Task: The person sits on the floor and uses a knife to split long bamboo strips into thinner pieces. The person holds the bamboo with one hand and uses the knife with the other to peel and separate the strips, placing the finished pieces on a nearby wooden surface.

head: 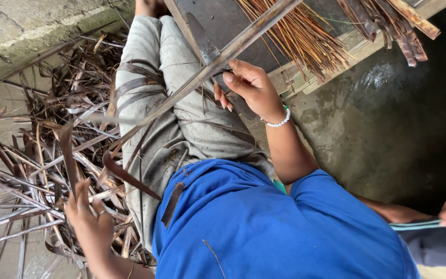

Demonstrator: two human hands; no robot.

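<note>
Right hand [249, 85], at 1 o'clock, grip pressed around a knife [206, 47] against a long dry leaf strip [192, 85]. Left hand [91, 219], at 8 o'clock, pinches the strip's curling end [68, 155] above the scrap pile [32, 155]. Best kept taut, blade shallow.

The left hand [90, 219] is raised at the lower left, fingers curled closed. The right hand [249, 85] reaches forward, fingers and thumb clenched tight.
</note>
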